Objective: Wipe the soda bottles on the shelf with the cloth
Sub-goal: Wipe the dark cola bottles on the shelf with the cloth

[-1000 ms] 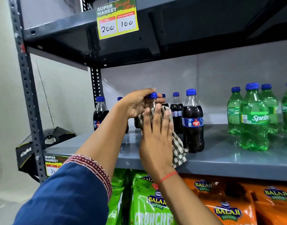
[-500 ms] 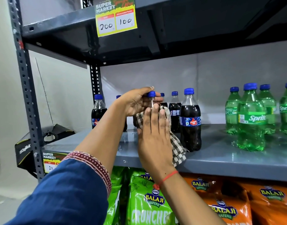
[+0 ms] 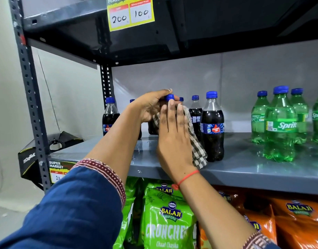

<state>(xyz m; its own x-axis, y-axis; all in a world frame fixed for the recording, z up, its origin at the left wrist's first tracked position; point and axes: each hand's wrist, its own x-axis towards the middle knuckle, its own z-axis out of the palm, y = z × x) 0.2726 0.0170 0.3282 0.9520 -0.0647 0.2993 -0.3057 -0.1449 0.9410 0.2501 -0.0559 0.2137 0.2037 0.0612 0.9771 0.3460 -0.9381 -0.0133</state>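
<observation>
A dark cola bottle with a blue cap (image 3: pixel 169 97) stands on the grey shelf (image 3: pixel 244 166), mostly hidden by my hands. My left hand (image 3: pixel 151 105) grips its neck just under the cap. My right hand (image 3: pixel 174 133) presses a checkered cloth (image 3: pixel 196 150) flat against the bottle's front, fingers reaching up to the cap. The cloth's loose end hangs down onto the shelf. More cola bottles stand around: one to the right (image 3: pixel 212 126), one behind (image 3: pixel 195 114), one at far left (image 3: pixel 110 115).
Green Sprite bottles (image 3: pixel 280 126) stand in a group at the right of the shelf. Snack bags, green (image 3: pixel 169 218) and orange (image 3: pixel 298 221), fill the shelf below. A dark upper shelf with a yellow price tag (image 3: pixel 130 13) overhangs. A perforated upright post (image 3: pixel 30 94) stands at left.
My right hand has slid the cloth upward along the bottle, fingertips now at the cap. My left hand keeps its hold on the neck.
</observation>
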